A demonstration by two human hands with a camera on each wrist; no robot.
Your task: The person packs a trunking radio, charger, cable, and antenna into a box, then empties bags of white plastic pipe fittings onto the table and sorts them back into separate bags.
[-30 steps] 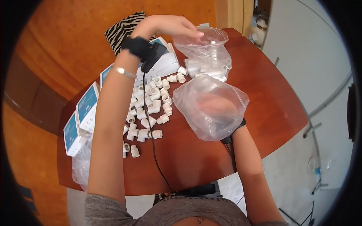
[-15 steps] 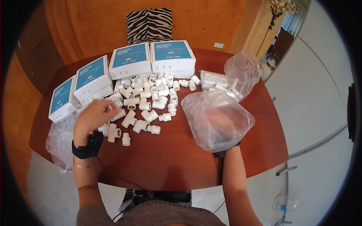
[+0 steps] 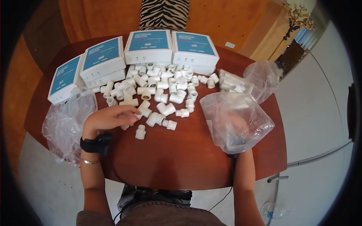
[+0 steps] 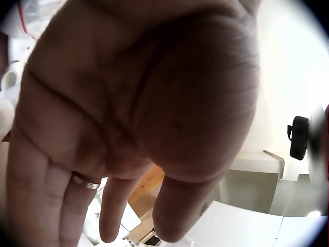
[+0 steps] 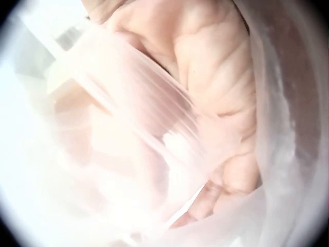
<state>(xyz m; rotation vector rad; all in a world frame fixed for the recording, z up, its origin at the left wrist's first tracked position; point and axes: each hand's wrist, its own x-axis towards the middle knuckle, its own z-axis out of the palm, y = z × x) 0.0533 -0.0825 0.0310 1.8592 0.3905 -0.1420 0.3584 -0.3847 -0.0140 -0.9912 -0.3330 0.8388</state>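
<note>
Many white pipe fittings lie in a loose pile on the dark red table. My left hand is over the pile's near left edge, fingers extended, and seems to hold nothing; its palm fills the left wrist view. A lone fitting stands just right of and below the fingertips. My right hand is inside a clear plastic bag, blurred by the film. In the right wrist view the bag film crosses in front of the hand, whose fingers are partly hidden.
White-and-blue boxes line the table's back and left. A bag of white pipe pieces lies at the right back, a crumpled clear bag at the left edge. Beyond stands a zebra-pattern chair.
My left hand has come from the bag at the back, down to the left, then right toward the fittings. The view has turned, and my right hand stays in its bag.
</note>
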